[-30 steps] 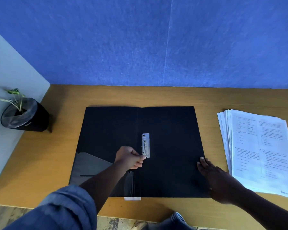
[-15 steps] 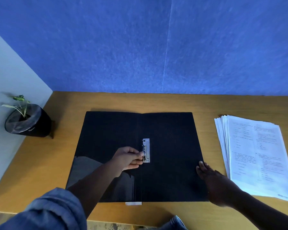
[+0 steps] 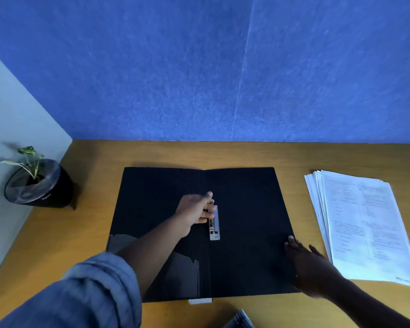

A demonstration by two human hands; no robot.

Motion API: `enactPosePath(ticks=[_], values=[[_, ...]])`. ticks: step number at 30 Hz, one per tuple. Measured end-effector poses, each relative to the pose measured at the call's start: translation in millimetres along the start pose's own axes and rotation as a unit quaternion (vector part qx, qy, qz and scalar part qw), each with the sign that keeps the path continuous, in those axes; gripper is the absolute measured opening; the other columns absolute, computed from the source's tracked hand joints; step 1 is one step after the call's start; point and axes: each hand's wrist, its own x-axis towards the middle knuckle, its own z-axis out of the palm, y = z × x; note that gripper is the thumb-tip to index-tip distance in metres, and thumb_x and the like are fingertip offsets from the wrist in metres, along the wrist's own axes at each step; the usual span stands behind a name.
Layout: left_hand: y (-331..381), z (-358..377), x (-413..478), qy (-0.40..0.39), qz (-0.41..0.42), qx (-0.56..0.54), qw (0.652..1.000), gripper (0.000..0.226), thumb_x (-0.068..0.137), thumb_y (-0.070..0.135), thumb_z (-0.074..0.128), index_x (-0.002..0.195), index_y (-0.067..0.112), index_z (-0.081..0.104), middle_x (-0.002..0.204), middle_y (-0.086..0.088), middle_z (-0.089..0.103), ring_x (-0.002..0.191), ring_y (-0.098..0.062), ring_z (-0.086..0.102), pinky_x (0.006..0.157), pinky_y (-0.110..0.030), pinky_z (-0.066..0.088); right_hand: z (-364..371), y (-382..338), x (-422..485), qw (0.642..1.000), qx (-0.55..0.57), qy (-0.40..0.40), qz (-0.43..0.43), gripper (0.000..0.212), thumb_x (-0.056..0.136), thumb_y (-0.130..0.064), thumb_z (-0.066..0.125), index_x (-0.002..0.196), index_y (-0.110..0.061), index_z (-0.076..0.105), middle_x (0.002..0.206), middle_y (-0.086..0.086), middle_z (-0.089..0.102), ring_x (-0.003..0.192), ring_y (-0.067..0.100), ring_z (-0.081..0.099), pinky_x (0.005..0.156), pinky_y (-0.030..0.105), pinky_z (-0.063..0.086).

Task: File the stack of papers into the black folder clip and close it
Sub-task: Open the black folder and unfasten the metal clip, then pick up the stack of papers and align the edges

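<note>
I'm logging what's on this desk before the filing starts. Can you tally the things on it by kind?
Black folder, lying open: 1
Metal clip inside the folder: 1
Stack of printed papers: 1
Potted plant: 1
Total: 4

Printed txt on paper stack, too small to read, no legible labels

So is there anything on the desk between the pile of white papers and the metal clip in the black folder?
Nothing visible lies between the stack of white printed papers and the silver metal clip except the right hand, flat on the open black folder's right edge. The left hand is at the clip itself.
</note>
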Motion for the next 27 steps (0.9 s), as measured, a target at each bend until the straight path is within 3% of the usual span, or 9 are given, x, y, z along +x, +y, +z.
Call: enactPosePath(ticks=[6, 13, 16, 18, 21, 23, 27], values=[[15.1, 6.2, 19.0, -0.009, -0.008, 0.016, 1.0, 0.053, 0.095, 0.057, 0.047, 0.107, 0.009, 0.069, 0.097, -0.007, 0.077, 0.066, -0.018, 0.07, 0.065, -0.031, 0.054, 10.6, -11.4, -9.0, 0.999, 0.015, 0.006, 0.033, 0.078, 0.095, -0.032, 0.046, 0.153, -0.011, -0.002, 0.163, 0.007, -0.006, 0.151, 0.018, 0.0, 0.121, 0.04, 0.003], [14.7, 18.7, 24.6, 0.001, -0.014, -0.005, 1.0, 0.057, 0.096, 0.059, 0.043, 0.126, 0.013, 0.06, 0.122, -0.001, 0.067, 0.073, -0.02, 0.072, 0.069, -0.033, 0.055, 20.4, -14.3, -23.0, 0.997, 0.057, 0.036, 0.026, 0.08, 0.094, -0.036, 0.044, 0.153, -0.01, -0.004, 0.163, 0.006, -0.011, 0.151, 0.016, -0.004, 0.12, 0.038, 0.0], [10.1, 31.1, 13.9, 0.06, 0.002, -0.033, 0.998, 0.05, 0.097, 0.05, 0.049, 0.126, 0.01, 0.059, 0.113, -0.001, 0.068, 0.071, -0.019, 0.07, 0.064, -0.03, 0.054, 17.6, -7.1, -25.6, 0.996, 0.084, 0.03, 0.001, 0.081, 0.095, -0.039, 0.044, 0.153, -0.011, -0.004, 0.163, 0.006, -0.013, 0.151, 0.017, -0.005, 0.12, 0.038, 0.001], [5.9, 45.9, 2.7, 0.107, 0.023, -0.04, 0.993, 0.042, 0.098, 0.041, 0.052, 0.124, 0.008, 0.06, 0.104, -0.001, 0.068, 0.069, -0.016, 0.067, 0.062, -0.029, 0.051, 11.3, 1.4, -26.6, 0.989, 0.147, 0.032, -0.011, 0.079, 0.094, -0.039, 0.046, 0.154, -0.015, 0.001, 0.164, 0.001, -0.008, 0.15, 0.013, -0.003, 0.121, 0.037, 0.003], [-2.0, 81.8, -17.4, 0.144, 0.046, -0.031, 0.988, 0.026, 0.098, 0.033, 0.057, 0.114, 0.014, 0.063, 0.101, -0.001, 0.07, 0.076, -0.015, 0.068, 0.075, -0.034, 0.053, -0.5, 28.6, -30.3, 0.967, 0.24, 0.082, -0.008, 0.078, 0.09, -0.039, 0.054, 0.154, -0.021, 0.014, 0.164, -0.007, 0.007, 0.149, 0.009, 0.008, 0.12, 0.029, 0.012], [-6.3, 114.7, -30.9, 0.132, 0.057, -0.007, 0.99, 0.017, 0.097, 0.03, 0.058, 0.104, 0.015, 0.065, 0.1, -0.002, 0.072, 0.08, -0.015, 0.069, 0.08, -0.036, 0.053, -6.3, 56.9, -33.1, 0.958, 0.26, 0.123, 0.011, 0.074, 0.09, -0.039, 0.058, 0.152, -0.025, 0.022, 0.162, -0.009, 0.014, 0.148, 0.01, 0.016, 0.117, 0.027, 0.021], [-12.4, 187.2, -43.5, 0.071, 0.07, 0.021, 0.995, 0.014, 0.095, 0.027, 0.061, 0.103, 0.017, 0.066, 0.098, -0.001, 0.071, 0.086, -0.014, 0.069, 0.072, -0.027, 0.05, -12.3, 127.7, -35.0, 0.931, 0.285, 0.203, 0.104, 0.067, 0.086, -0.034, 0.067, 0.146, -0.022, 0.038, 0.157, -0.006, 0.032, 0.146, 0.012, 0.024, 0.115, 0.028, 0.024]])
